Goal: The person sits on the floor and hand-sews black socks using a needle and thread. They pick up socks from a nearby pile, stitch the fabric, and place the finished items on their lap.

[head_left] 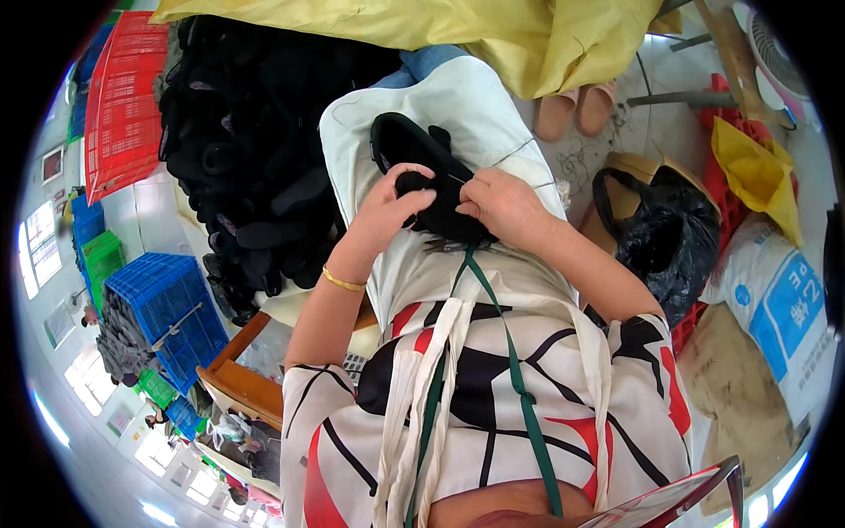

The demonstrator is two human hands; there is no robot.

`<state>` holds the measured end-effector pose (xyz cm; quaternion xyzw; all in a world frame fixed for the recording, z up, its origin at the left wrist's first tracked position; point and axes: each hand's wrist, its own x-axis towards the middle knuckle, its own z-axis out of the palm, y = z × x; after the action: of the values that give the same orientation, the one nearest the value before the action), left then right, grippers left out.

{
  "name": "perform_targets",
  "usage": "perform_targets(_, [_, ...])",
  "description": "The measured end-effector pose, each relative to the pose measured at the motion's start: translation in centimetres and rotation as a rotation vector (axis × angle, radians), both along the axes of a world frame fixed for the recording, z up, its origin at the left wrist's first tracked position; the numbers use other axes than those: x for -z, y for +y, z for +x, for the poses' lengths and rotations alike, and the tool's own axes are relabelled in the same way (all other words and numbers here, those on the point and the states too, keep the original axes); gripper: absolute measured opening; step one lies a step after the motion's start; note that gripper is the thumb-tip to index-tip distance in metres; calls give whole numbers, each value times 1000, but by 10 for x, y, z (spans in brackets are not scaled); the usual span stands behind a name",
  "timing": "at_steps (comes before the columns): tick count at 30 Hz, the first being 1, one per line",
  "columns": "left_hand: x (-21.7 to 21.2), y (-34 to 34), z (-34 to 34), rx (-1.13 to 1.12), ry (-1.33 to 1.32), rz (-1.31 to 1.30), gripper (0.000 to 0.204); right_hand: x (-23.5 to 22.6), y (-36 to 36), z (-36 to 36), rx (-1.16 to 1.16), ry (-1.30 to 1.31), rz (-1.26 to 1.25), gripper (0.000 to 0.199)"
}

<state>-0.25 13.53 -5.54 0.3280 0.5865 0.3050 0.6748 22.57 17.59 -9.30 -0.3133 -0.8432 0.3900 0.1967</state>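
Note:
A black shoe rests on the white cloth over my lap, its opening turned toward the far left. My left hand is closed around the shoe's left side, thumb and fingers pressing the black fabric. At the shoe's right side, my right hand pinches with thumb and forefinger. A thin pale sliver shows by those fingertips, too small to name. Dark thread-like lines cross the cloth beyond the right hand. Loose black strands hang at the shoe's near end.
A large heap of black shoes lies to the left. Beyond it stand a red crate and a blue crate. On the right are a black plastic bag, a white printed sack and pink slippers. Yellow sheeting hangs ahead.

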Motion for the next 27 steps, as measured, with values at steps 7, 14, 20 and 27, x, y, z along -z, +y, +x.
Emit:
perform_targets(7, [18, -8, 9, 216, 439, 231, 26, 9, 3, 8, 297, -40, 88, 17])
perform_targets(14, [-16, 15, -15, 555, 439, 101, 30, 6, -4, 7, 264, -56, 99, 18])
perform_targets(20, [-6, 0, -20, 481, 393, 154, 26, 15, -39, 4, 261, -12, -28, 19])
perform_targets(27, [16, -23, -13, 61, 225, 109, 27, 18, -42, -33, 255, 49, -38, 18])
